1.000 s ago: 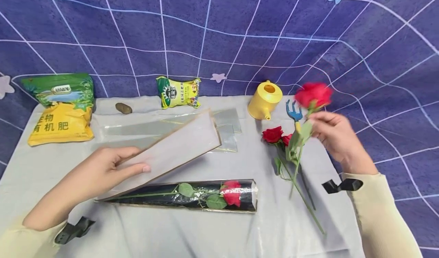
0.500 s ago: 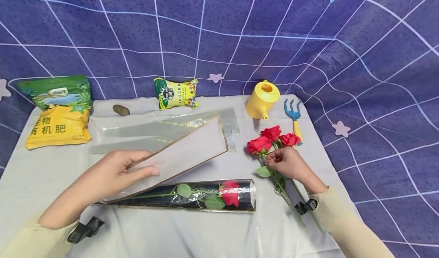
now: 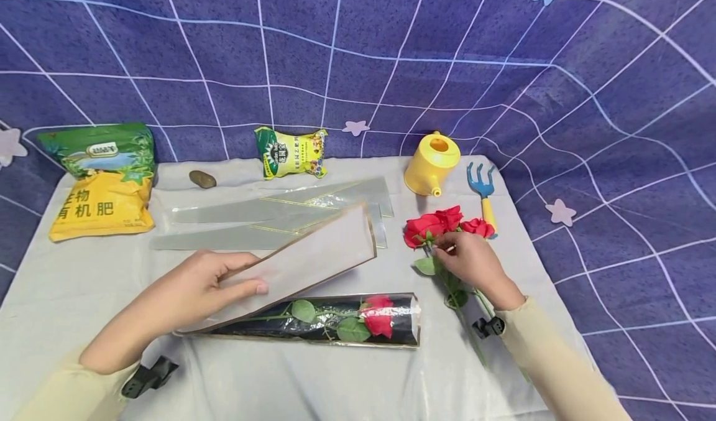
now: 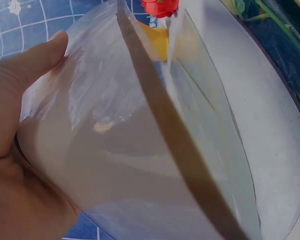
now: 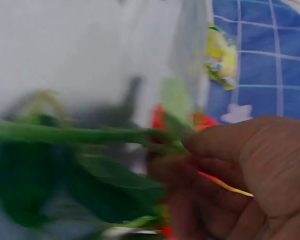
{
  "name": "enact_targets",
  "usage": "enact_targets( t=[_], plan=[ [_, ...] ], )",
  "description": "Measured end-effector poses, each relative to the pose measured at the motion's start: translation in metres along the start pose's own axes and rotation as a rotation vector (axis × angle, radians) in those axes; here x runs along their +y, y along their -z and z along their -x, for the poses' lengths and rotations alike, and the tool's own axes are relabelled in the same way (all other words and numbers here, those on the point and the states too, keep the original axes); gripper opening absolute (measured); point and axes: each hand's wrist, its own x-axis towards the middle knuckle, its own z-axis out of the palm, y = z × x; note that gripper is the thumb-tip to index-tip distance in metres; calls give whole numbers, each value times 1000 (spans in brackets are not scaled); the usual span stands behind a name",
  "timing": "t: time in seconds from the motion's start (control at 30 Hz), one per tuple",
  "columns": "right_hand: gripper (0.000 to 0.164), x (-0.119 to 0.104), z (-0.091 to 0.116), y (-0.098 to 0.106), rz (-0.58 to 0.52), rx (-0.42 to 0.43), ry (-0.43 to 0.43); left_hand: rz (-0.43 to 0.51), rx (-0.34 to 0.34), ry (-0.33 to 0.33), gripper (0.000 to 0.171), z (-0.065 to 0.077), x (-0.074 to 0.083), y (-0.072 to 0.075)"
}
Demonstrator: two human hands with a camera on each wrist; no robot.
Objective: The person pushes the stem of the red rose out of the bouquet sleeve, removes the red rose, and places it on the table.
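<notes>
My left hand (image 3: pixel 196 290) holds a pale flower sleeve (image 3: pixel 313 247) with gold edging, thumb on top, tilted above the table. The left wrist view shows the clear film (image 4: pixel 105 155) close up, with the thumb (image 4: pixel 52 50) along it. Partly beneath lies a black-backed sleeve (image 3: pixel 263 329) with a red rose (image 3: pixel 377 315) inside. To the right, my right hand (image 3: pixel 475 265) pinches a rose (image 3: pixel 418 231) just below its bloom. Its green stem (image 5: pixel 80 134) runs left in the right wrist view. Two other red roses (image 3: pixel 478 227) lie beside it, stems partly hidden by the hand.
Several flat clear sleeves (image 3: pixel 224 237) lie behind the left hand. Along the back are a fertilizer bag (image 3: pixel 100 191), a brown stone (image 3: pixel 202 179), a small green-yellow packet (image 3: pixel 292 153) and a yellow watering can (image 3: pixel 432 165). A blue hand fork (image 3: pixel 482 188) lies at the right.
My right hand has brought the rose down and left, from the right side to beside the other roses. My left hand has shifted slightly right with the sleeve.
</notes>
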Motion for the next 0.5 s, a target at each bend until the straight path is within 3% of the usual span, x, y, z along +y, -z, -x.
enact_targets(
  t=[0.07,0.13,0.27,0.37,0.43,0.5],
  plan=[
    [23,-14,0,10,-13,36,48,10,-10,1,8,0,1,-1],
    [39,-34,-1,19,-99,25,130,10,-20,-7,7,-1,2,-1],
    [69,-83,-6,24,-434,-163,308,-45,-71,-30,6,-5,5,-6],
    [47,-115,-10,22,-587,-235,359,-113,-100,-30,12,-7,6,-9],
    [24,-126,-13,20,-630,-204,344,-155,-70,-18,17,-2,2,-7],
    [7,-130,-17,19,-649,-156,272,-207,-11,-2,20,8,-7,-2]
  ],
)
